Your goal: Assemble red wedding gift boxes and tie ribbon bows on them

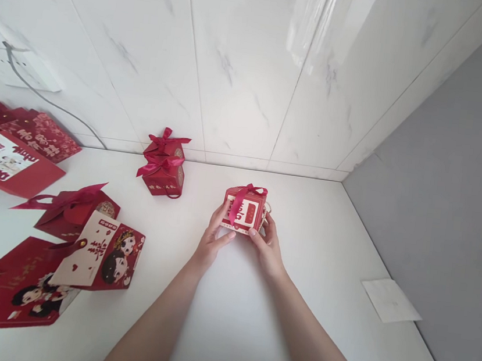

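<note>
A small red and cream gift box (251, 212) with a dark pink ribbon bow on top stands on the white countertop (232, 320), toward the wall. My left hand (213, 237) grips its left side, thumb at the lower front edge. On the other side my right hand (268, 247) holds the box, its thumb on the front lower corner and the fingers behind the right side. A pale beaded or corded strand shows by the box's right edge. The box's underside and back are hidden.
Two red ribboned boxes (162, 179) stand near the tiled wall (245, 75). At left are a dark red box (74, 213), a cream-and-red box (102, 254), a red bag (3, 292) and several more red bags (14, 167). A white square (391, 300) lies at right. A grey cable (57, 104) runs from a socket.
</note>
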`<state>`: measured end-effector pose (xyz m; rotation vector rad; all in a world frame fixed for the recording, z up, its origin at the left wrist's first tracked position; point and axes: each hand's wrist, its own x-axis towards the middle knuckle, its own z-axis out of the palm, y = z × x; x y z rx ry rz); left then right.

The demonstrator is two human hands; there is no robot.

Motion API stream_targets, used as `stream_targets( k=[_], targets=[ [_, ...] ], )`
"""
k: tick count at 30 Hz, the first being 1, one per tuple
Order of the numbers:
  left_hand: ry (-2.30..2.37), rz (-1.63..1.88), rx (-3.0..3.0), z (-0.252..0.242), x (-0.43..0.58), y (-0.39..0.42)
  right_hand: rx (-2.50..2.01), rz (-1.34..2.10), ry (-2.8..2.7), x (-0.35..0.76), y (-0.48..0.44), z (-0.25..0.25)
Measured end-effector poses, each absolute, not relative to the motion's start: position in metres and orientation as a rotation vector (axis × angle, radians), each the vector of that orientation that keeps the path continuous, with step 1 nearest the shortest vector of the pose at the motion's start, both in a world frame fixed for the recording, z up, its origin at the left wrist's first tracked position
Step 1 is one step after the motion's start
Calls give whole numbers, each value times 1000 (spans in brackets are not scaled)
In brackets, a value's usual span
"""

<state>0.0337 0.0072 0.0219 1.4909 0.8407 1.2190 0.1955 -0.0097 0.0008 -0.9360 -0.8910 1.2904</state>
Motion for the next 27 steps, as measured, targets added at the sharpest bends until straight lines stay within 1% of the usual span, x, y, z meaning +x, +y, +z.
stream_targets(
  k=[6, 9, 11, 14, 16, 20, 23, 27],
  targets=[
    [967, 1261, 1557, 16, 37, 7, -972, 1269, -913, 192, -13, 8],
    [1166, 1348, 1590, 11, 39, 8, -995, 1172, -929, 186, -17, 12],
    [1209, 1333, 1592, 10, 40, 8, -1013, 1093, -953, 181, -20, 14],
    [1120, 1279, 1558, 11, 41, 8, -1021, 1009, -1044, 177, -24, 15],
    [1090, 1303, 1490, 13, 40, 9, -991, 964, -1127, 179, -26, 14],
    [937, 1331, 1191, 15, 32, 16, -919, 915, -1240, 183, -31, 12],
    [814, 1300, 935, 16, 25, 20, -922, 871, -1195, 183, -33, 11],
    [672, 1326, 670, 20, 28, 20, -1062, 874, -1085, 182, -29, 10]
  ],
)
